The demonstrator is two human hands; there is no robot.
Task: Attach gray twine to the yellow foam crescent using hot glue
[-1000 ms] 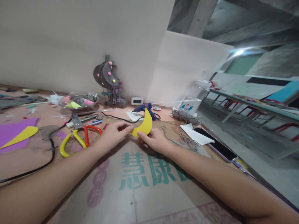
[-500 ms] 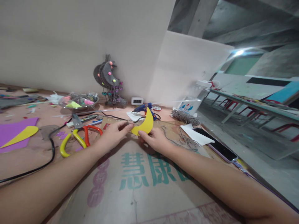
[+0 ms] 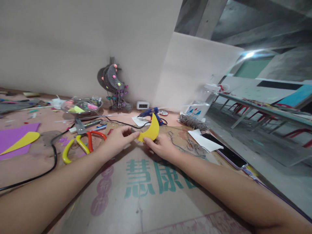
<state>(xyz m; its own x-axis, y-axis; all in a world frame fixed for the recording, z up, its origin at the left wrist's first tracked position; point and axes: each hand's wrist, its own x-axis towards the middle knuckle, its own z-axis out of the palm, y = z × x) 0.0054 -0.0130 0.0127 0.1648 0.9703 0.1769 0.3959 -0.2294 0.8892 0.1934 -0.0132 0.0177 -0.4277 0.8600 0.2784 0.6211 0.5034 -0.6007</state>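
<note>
Although the yellow crescent [image 3: 152,130] already has its full moon outline, the face that shows bears no beads or strings, so I judge the work on it to be at an early stage; what remains to be done cannot be read from this view. It is held up in front of the person, above the cardboard [image 3: 117,198], between both hands. The left hand [image 3: 119,139] pinches its lower tip between thumb and fingers, with something dark beside them too small to make out; the right hand [image 3: 162,146] pinches the outer curve, thumb in front.

Against the wall [image 3: 136,42], decorated grey crescents [image 3: 113,76] stand with beads and hanging strings. On the pinkish surface [image 3: 21,170], a blue glue gun [image 3: 147,112] lies just behind the yellow piece, near a small white clock [image 3: 142,105]. To the left are a purple sheet [image 3: 14,135], yellow handles [image 3: 83,145] and orange handles [image 3: 89,143], and a clear dish [image 3: 85,114] of colourful bits. To the right are grey yarn [image 3: 191,122] and a phone [image 3: 230,154] partly under white paper [image 3: 204,140]. Beyond, a long table [image 3: 229,97] and red stools [image 3: 266,119] occupy the dim room.
</note>
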